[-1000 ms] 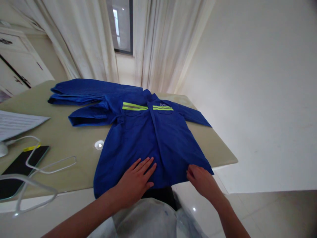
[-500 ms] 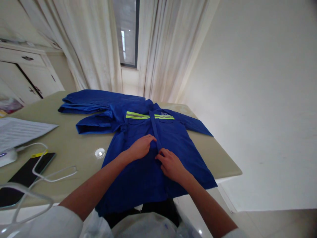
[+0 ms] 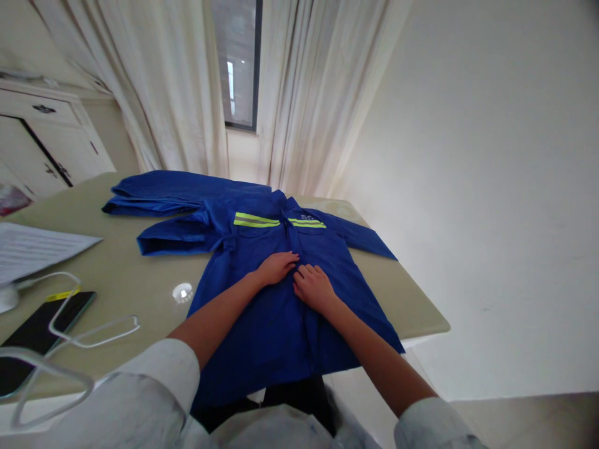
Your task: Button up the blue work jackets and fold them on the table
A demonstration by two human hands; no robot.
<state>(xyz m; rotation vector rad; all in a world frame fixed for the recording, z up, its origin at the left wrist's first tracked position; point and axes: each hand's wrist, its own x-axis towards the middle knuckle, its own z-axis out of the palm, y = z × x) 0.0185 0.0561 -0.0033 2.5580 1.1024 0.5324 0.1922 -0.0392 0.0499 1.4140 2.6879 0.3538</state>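
The jacket (image 3: 271,312) lay front up on the table (image 3: 397,299), collar away from the person and hem over the near edge. Both hands had just left the hem: 1 s earlier they rested down there, the left one flat and the right one at a corner. Now the left hand (image 3: 278,268) and the right hand (image 3: 313,287) met mid-front at the placket (image 3: 292,238), a little nearer the collar than 0.5 s earlier. This put the work at the front closure, it seemed, rather than at the hem. The left fingers reached across the placket and the right fingers curled beside them; whether either grasped cloth, I could not tell.

The jacket's 2 chest pockets (image 3: 255,232) sat under 2 bright stripes (image 3: 256,220); their contents were hidden. Beyond 1 sleeve lay folded blue cloth (image 3: 173,184). Further left were paper (image 3: 42,249), a phone (image 3: 47,324) and a cable (image 3: 70,340). A cabinet (image 3: 47,125) stood behind, its inside not visible.
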